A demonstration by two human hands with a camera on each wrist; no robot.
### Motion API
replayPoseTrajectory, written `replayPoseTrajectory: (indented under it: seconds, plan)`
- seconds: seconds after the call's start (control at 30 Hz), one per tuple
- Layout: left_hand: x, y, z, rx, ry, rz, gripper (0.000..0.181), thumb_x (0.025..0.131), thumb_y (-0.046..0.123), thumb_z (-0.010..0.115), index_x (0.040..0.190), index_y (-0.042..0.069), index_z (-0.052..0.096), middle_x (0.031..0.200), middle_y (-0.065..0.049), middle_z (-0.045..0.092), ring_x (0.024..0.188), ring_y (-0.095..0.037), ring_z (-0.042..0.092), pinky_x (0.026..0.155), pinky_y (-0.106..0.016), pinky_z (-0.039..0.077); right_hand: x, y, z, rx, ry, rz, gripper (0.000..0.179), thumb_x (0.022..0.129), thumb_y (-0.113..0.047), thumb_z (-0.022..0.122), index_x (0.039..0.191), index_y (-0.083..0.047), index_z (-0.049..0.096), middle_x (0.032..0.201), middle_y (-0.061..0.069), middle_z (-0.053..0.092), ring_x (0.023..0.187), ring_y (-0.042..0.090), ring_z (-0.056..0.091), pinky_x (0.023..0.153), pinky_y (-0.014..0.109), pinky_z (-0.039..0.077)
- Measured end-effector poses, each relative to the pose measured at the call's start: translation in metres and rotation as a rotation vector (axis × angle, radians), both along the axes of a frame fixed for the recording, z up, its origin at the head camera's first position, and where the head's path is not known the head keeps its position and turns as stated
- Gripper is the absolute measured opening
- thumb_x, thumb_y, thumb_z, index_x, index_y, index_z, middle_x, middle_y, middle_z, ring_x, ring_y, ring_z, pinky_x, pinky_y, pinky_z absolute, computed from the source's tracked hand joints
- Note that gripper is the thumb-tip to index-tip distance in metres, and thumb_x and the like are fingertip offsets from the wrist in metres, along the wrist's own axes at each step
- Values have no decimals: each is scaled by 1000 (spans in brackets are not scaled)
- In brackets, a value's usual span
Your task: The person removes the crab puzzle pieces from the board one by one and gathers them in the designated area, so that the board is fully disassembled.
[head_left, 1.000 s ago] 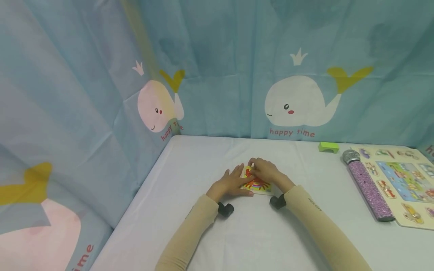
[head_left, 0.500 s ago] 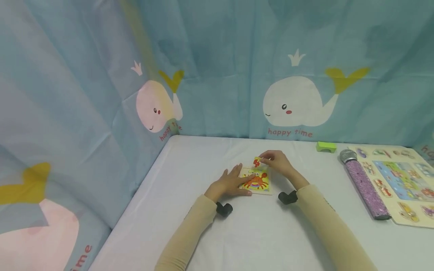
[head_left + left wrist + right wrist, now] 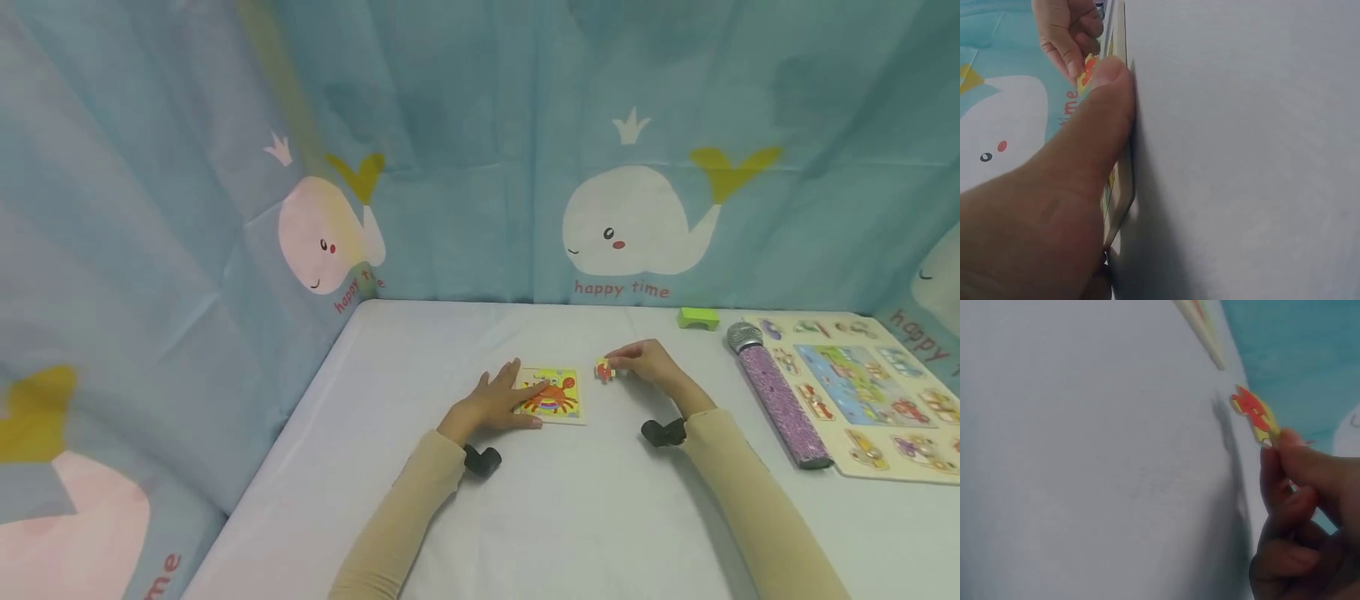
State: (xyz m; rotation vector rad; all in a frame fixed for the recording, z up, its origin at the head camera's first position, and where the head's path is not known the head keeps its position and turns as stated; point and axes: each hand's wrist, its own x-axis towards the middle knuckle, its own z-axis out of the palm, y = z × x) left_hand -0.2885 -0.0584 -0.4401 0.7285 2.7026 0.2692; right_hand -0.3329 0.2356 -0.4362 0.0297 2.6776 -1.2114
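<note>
A small square crab jigsaw puzzle (image 3: 564,395) lies flat on the white table. My left hand (image 3: 491,404) rests on its left side with fingers spread and straight. In the left wrist view, the thumb lies along the thick edge of the puzzle board (image 3: 1124,181). To the right of the board, my right hand (image 3: 651,363) pinches a red and yellow puzzle piece (image 3: 603,370) between thumb and fingertips. The right wrist view shows this piece (image 3: 1252,412) raised over the table, its shadow below. The puzzle's upper left part is partly hidden by my left fingers.
A purple glittery microphone (image 3: 780,400) lies at the right, against a large wooden picture board (image 3: 847,471) with several pieces. A green arch block (image 3: 698,318) stands near the table's back edge. Blue whale-print curtains (image 3: 465,233) hang behind and at the left.
My right hand has lifted the puzzle piece from the board's top and carried it to the right, clear of the board. My left hand stays on the puzzle. The head view has turned slightly right.
</note>
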Motion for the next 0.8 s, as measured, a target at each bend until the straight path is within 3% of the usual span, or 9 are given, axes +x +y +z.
replayPoseTrajectory:
  seconds: [0.33, 0.57, 0.63, 0.8]
  plan:
    - [1, 2, 0, 5, 2, 5, 74, 80, 66, 51, 142, 48, 16, 156, -8, -6, 144, -23, -4, 114, -52, -1, 0, -8, -8, 51, 29, -19, 28, 88, -27, 62, 107, -7, 68, 117, 18, 61, 104, 29, 55, 79, 33, 45]
    - [0, 0, -1, 10, 17, -13, 73, 81, 66, 50, 142, 48, 15, 156, -10, -7, 144, -25, -5, 113, -54, -1, -3, -10, -10, 54, 51, -10, 25, 88, -23, 62, 105, -6, 68, 115, 18, 62, 109, 32, 54, 90, 43, 45]
    - [0, 0, -1, 10, 14, -14, 72, 81, 66, 49, 142, 49, 15, 156, -10, -7, 144, -25, -6, 113, -54, -1, -2, -11, -10, 55, 62, -7, 25, 88, -23, 62, 105, -6, 68, 113, 17, 63, 106, 31, 55, 88, 41, 46]
    - [0, 0, -1, 8, -6, -19, 70, 82, 66, 47, 141, 51, 14, 155, -13, -10, 143, -27, -9, 112, -56, -4, 3, -33, -1, 49, 119, 49, 24, 88, -22, 61, 105, -6, 68, 99, 14, 65, 81, 22, 55, 67, 28, 46]
